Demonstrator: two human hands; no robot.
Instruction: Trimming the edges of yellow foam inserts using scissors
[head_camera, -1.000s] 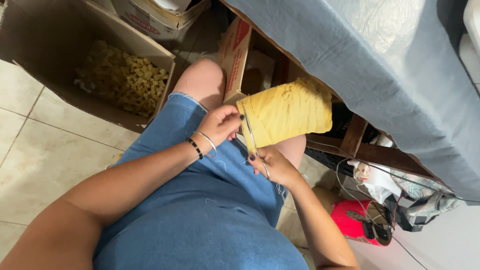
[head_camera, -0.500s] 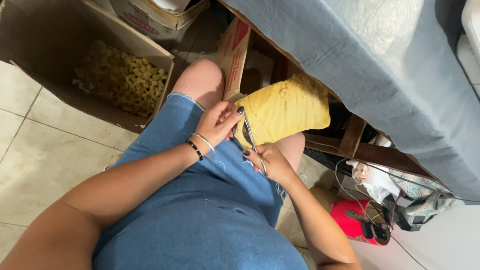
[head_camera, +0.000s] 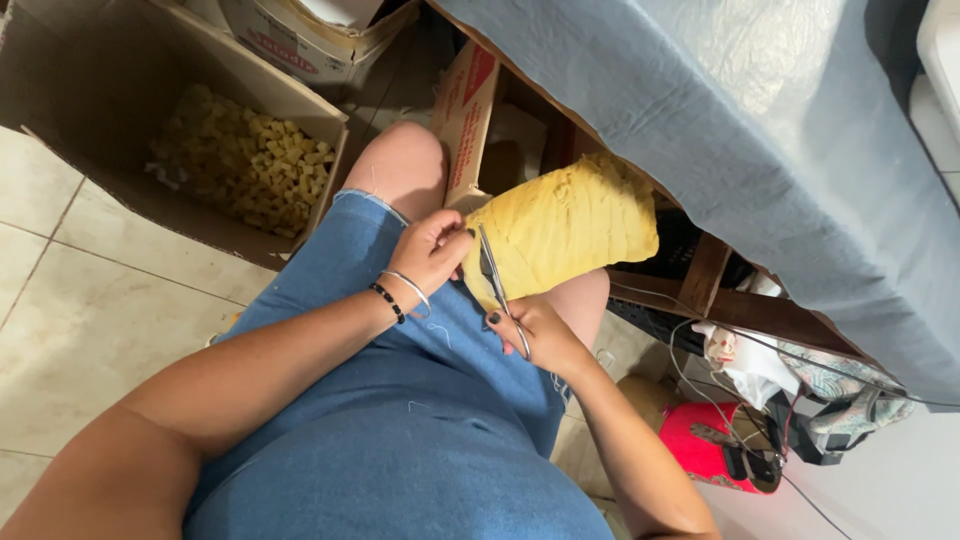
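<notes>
Far left, an open cardboard box (head_camera: 120, 120) holds small yellow foam cubes (head_camera: 245, 165). The left hand (head_camera: 430, 250) is closed on the near edge of a yellow foam roll (head_camera: 565, 225) resting over the lap in a denim skirt (head_camera: 400, 420). The right hand (head_camera: 535, 330) grips scissors (head_camera: 495, 280), blades at the roll's edge. Right, a grey cloth (head_camera: 760, 130) drapes a table.
</notes>
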